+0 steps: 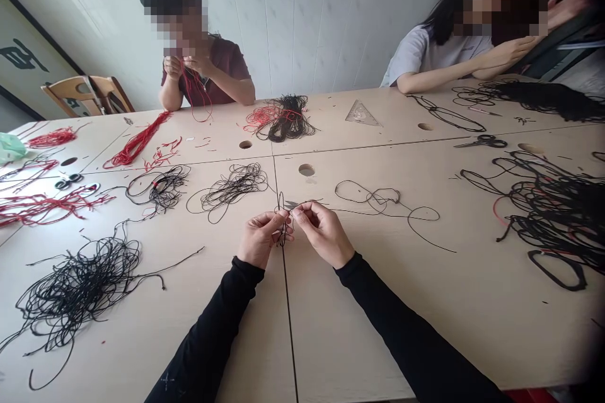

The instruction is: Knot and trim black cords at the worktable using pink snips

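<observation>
L hand [259, 239] & R hand [324, 233] both pinched shut on a small knotted black cord [282, 220] above the table seam [285, 302], fingertips nearly meeting; a hasty pull could snag the loose cord loops [382, 204] just right, tangling things or slipping the pinch.

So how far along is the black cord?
Hard to say for sure. Done: the small knotted-looking bunch may be finished. In hand: the left hand and right hand pinch a black cord. Left: a big tangled heap lies loose on the left side, and another tangled heap on the right.
</observation>
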Available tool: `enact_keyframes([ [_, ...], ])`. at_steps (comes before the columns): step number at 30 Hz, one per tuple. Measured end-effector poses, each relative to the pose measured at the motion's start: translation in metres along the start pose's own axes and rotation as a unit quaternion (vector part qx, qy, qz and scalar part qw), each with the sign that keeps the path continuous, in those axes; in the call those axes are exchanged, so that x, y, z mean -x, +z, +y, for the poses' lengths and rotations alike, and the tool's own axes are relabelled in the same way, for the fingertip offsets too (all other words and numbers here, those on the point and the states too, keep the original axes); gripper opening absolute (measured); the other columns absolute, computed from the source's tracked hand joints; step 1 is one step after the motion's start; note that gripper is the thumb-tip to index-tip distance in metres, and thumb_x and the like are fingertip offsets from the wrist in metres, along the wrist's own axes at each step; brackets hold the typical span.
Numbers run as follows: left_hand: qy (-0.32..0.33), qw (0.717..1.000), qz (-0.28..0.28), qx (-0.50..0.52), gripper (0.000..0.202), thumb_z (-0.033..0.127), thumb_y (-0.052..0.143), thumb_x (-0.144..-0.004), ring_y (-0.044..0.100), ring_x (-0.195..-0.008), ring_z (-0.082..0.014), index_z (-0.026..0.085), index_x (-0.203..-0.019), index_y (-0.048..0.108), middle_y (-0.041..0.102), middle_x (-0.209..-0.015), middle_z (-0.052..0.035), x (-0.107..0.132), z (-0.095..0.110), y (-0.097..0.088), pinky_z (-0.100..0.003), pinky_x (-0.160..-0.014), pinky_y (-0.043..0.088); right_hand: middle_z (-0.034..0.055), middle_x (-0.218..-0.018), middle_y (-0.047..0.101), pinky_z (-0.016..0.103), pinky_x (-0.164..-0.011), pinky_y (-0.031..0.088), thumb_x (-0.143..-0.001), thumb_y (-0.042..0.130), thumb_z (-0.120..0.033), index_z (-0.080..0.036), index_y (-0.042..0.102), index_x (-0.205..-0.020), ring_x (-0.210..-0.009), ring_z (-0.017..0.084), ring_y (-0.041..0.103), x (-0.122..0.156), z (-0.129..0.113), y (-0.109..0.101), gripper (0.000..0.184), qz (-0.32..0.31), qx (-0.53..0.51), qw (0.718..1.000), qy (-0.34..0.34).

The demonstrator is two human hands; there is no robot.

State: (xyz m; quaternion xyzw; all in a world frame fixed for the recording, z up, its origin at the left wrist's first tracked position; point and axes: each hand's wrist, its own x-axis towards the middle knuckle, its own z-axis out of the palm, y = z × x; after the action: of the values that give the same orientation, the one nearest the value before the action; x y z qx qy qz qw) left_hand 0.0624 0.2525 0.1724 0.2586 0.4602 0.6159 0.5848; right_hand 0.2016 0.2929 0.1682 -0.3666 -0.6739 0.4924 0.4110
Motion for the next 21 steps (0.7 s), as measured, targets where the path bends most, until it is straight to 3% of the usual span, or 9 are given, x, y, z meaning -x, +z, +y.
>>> enact_keyframes([
  [6,0.014,1.000,-0.004,-0.023,0.028,0.034,0.081,-0.061,0.058,-0.055,-0.0108,0.011,-0.063,0.065,0.061,-0.070,-0.0023,0.0006,-0.0008,0.0012,-0.024,-0.050,0.050,-0.0014,-0.060,0.051,0.024,-0.053,0.036,-0.085,0.055,-0.039,-0.017,0.058,-0.077,-0.054,0.012,0.041,-0.0013,0.0011,0.0001,0.024,-0.003,0.018,1.000,0.020],
  [21,-0.015,0.998,-0.026,-0.050,0.029,0.036,0.081,-0.062,0.057,-0.055,-0.0110,0.011,-0.063,0.067,0.062,-0.072,-0.0040,0.0021,0.0001,0.0015,-0.023,-0.046,0.048,-0.0021,-0.061,0.052,0.024,-0.050,0.032,-0.088,0.054,-0.042,-0.017,0.060,-0.083,-0.052,0.011,0.037,-0.0021,0.0004,-0.0052,0.026,-0.018,-0.007,1.000,0.017],
])
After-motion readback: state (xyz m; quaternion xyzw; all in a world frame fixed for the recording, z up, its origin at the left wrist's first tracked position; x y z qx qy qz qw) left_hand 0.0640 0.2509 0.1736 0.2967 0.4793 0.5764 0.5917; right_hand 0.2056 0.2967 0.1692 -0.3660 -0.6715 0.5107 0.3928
